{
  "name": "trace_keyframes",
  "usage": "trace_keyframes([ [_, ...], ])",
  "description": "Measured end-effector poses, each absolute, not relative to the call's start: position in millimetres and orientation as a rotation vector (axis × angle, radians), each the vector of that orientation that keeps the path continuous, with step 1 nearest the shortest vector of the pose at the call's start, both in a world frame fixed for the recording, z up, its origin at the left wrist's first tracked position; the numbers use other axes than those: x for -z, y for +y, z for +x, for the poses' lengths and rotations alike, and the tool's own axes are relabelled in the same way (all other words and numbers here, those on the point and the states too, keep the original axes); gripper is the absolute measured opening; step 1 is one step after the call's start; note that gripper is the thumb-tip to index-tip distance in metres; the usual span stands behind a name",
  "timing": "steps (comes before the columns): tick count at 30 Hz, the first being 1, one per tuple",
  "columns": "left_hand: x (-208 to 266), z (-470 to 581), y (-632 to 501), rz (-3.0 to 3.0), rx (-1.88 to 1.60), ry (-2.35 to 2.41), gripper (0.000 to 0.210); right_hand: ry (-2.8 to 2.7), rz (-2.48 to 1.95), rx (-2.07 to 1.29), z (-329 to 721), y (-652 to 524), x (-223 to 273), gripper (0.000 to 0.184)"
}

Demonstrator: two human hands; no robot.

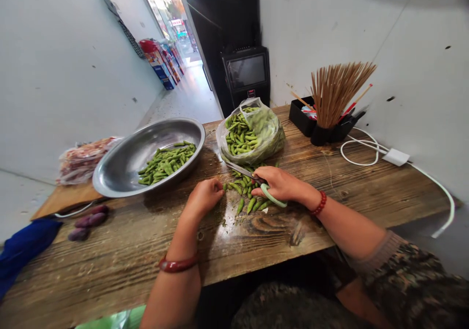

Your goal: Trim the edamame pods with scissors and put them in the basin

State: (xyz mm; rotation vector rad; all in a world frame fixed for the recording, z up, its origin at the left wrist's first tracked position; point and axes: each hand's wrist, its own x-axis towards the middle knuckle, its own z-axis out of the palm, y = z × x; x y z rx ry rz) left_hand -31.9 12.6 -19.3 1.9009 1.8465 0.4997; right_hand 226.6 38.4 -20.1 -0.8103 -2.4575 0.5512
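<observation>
Keep the scissors (242, 171) gripped in the right hand (280, 183), closed about the mint-green handle (273, 197), with blades extended over the loose pods (251, 205) toward the bag's base. Hold the left hand (205, 197) closed, thumb and fingers drawn together, apparently on one small pod (224, 186); contact partly obscured, so treat as probable only. Present just the pod's end to the blades, with fingertips well behind the cutting line. Work low over the wooden tabletop (249, 247), near side of the clear plastic bag (273, 129). Close the blades in one short stroke, without twisting. Note further pods (166, 164) in the metal basin (120, 165), left of the bag.
</observation>
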Motion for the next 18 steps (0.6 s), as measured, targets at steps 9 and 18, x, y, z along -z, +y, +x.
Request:
trace_keyframes([
  [9,-6,-11,-1,1.407,-1.017,1.332,0.017,-2.452,-0.789,-0.544,226,35,16,0.025],
  [18,-7,-4,-6,1.166,-1.09,1.099,0.028,-2.46,-0.807,-0.538,227,36,20,0.025],
])
